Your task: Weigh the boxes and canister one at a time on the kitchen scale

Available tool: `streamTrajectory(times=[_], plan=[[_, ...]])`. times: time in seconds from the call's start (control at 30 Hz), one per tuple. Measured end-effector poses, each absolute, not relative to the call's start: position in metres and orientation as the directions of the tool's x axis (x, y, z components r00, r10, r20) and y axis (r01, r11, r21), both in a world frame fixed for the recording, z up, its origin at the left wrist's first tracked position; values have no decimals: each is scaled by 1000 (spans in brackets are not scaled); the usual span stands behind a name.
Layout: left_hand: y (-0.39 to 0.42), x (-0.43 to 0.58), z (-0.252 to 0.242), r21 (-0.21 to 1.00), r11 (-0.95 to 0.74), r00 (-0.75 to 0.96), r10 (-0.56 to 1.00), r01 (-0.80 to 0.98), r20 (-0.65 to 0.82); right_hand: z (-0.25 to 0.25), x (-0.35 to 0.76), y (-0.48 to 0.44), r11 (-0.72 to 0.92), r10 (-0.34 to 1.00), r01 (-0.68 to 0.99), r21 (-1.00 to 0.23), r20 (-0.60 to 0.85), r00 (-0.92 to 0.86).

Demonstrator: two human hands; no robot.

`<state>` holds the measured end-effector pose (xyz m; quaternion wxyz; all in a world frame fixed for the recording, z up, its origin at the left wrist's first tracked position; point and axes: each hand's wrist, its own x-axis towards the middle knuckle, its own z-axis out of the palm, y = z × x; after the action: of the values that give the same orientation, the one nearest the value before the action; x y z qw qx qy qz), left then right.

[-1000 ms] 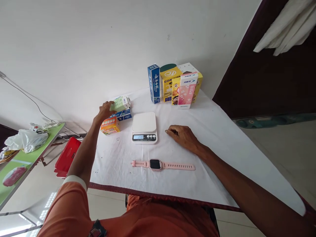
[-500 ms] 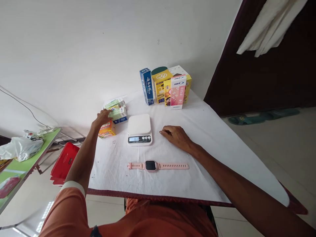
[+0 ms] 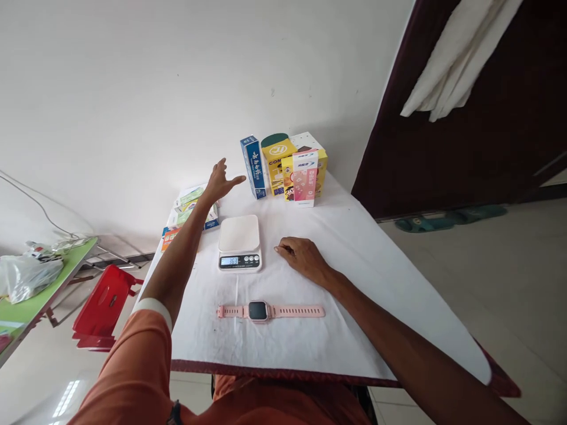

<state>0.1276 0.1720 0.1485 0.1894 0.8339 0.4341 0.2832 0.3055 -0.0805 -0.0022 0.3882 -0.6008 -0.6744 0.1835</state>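
Note:
My left hand (image 3: 221, 182) is in the air with fingers spread and nothing in them, just left of an upright blue toothpaste-style box (image 3: 254, 168). Below it, partly hidden by my forearm, lie stacked small boxes (image 3: 181, 217) and an orange box (image 3: 170, 237). My right hand (image 3: 303, 257) rests on the tablecloth with its fingers curled; whether anything is inside is hidden. To its left stands a white kitchen scale (image 3: 239, 236) with a bare plate, its display reading about 363. A pink-strapped smartwatch (image 3: 258, 310) lies flat nearer the front edge.
Right of the blue box stand a yellow box (image 3: 277, 154) with a dark green top, a pink and white box (image 3: 305, 180) and a white-topped box (image 3: 305, 140). A red chair (image 3: 104, 304) and a green table (image 3: 66, 268) are at the left.
My left hand has left the small boxes and moved right and up toward the blue box, its fingers spreading. The right hand stays on the cloth. The whole view has shifted slightly.

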Motion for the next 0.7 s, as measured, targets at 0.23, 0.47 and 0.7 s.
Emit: streamTrajectory(times=[0.23,0.47,0.7], plan=[[205,204,130,844,-306,386,913,440,130,-1,305,-81,217,954,662,-717,298,10],[194,196,113,880,-313,397,904,358,160,1,304,-81,212,957,664,-717,290,7],[167,141,151,642,-596,499,789,482,357,2,304,-81,208,958,675,-708,287,5]])
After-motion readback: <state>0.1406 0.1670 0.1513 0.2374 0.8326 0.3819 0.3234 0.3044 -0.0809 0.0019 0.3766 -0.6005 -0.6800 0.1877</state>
